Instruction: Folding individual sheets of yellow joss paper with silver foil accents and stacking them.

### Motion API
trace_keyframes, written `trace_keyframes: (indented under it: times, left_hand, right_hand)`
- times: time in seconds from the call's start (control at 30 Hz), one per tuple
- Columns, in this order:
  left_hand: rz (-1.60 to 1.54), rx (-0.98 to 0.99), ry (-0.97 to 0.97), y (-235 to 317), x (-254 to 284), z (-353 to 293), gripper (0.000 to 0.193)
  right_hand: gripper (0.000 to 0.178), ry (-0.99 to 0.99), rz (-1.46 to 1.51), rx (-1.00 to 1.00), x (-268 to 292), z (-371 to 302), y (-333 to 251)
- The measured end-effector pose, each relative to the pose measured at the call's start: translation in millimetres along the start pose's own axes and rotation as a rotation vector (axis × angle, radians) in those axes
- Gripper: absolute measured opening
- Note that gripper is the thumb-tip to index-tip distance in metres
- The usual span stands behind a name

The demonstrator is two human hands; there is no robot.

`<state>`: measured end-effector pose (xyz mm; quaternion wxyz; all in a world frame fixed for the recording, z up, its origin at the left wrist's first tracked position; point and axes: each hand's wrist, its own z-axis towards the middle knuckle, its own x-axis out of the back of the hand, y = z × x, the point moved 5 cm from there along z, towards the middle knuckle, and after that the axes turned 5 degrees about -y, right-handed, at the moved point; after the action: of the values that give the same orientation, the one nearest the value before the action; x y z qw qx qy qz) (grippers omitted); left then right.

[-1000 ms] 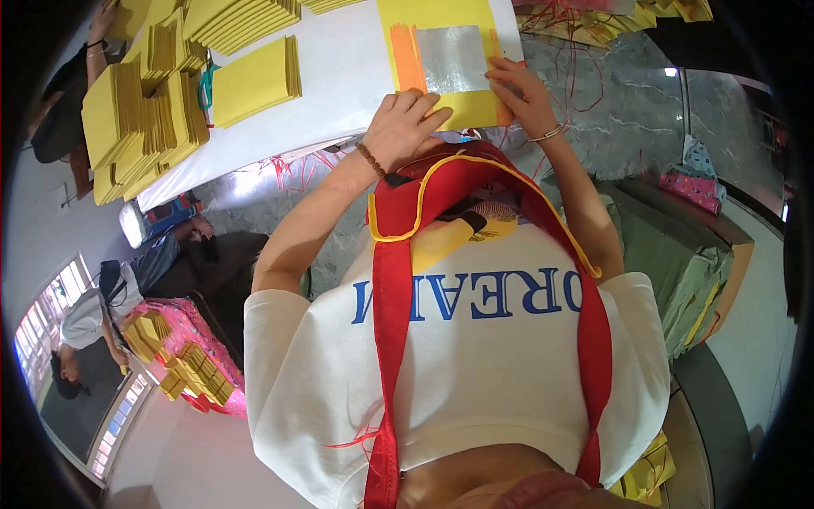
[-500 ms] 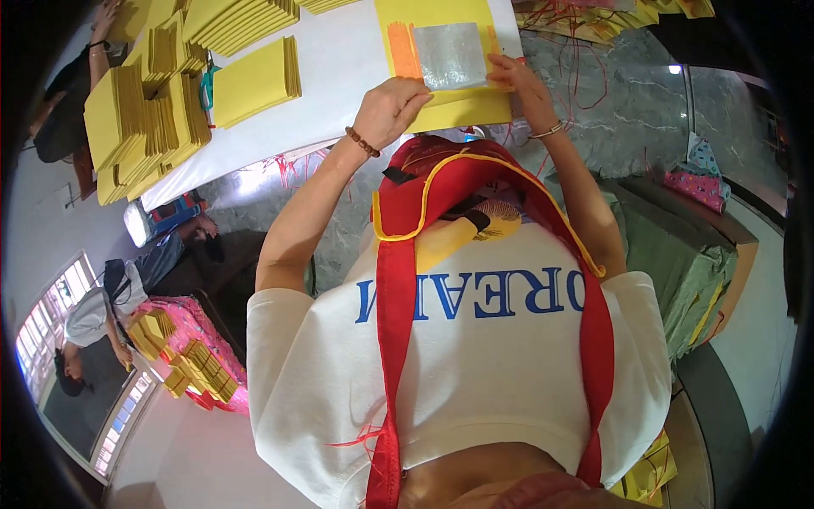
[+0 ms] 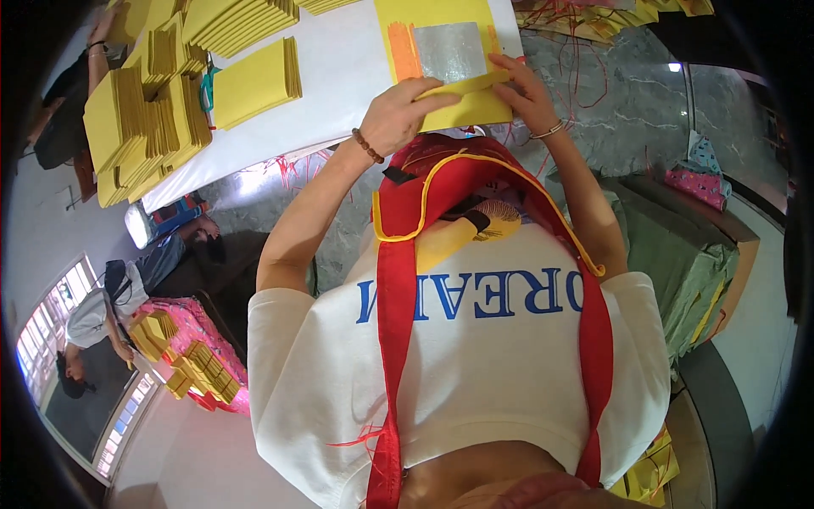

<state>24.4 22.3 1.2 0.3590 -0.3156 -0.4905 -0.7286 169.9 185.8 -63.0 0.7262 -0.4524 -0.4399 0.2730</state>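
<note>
A yellow paper sheet [image 3: 437,12] lies at the table's near edge, bearing a silver square [image 3: 449,51] and an orange strip [image 3: 404,51] beside it. Its near part is lifted into a narrow fold [image 3: 466,87]. My left hand [image 3: 405,115] grips the left end of this fold, its index finger lying along the paper. At the fold's right end, my right hand [image 3: 527,95] holds the paper between thumb and fingers. The undersides of both grips are hidden.
Folded yellow paper stacks [image 3: 254,83] stand on the white-covered table [image 3: 339,64] to the left, near a teal-handled tool [image 3: 209,85]. Another person's arm [image 3: 98,59] reaches in at far left. A wrapped green bundle [image 3: 670,254] sits at right. Another person [image 3: 93,310] works at lower left.
The sheet's near flap has risen and turned over away from me into a narrower fold. My left hand has shifted slightly right and down, its fingers now stretched along the fold.
</note>
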Motion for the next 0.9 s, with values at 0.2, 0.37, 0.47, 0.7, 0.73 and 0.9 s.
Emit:
trace_keyframes:
  times: [0.2, 0.37, 0.47, 0.7, 0.73, 0.9]
  left_hand:
    - [0.150, -0.039, -0.166, 12, -7, -2, 0.040]
    - [0.086, -0.032, -0.177, 5, -8, -1, 0.048]
    - [0.024, -0.048, -0.172, 2, -6, 1, 0.046]
    - [-0.128, -0.009, -0.141, -3, -1, 6, 0.031]
    - [-0.127, -0.009, -0.141, -5, -2, 5, 0.031]
    - [-0.352, 0.249, -0.129, -17, 2, 2, 0.016]
  right_hand:
    - [0.041, 0.001, 0.030, 0.003, 0, 0, -1]
    - [0.041, 0.004, 0.100, -0.035, -1, -2, 8]
    - [0.041, -0.015, 0.111, -0.037, -1, -1, 10]
    - [0.039, -0.044, 0.136, -0.022, 1, -2, 9]
    - [0.039, -0.044, 0.136, -0.021, 1, -2, 8]
    - [0.038, -0.027, 0.443, -0.238, 1, 1, -3]
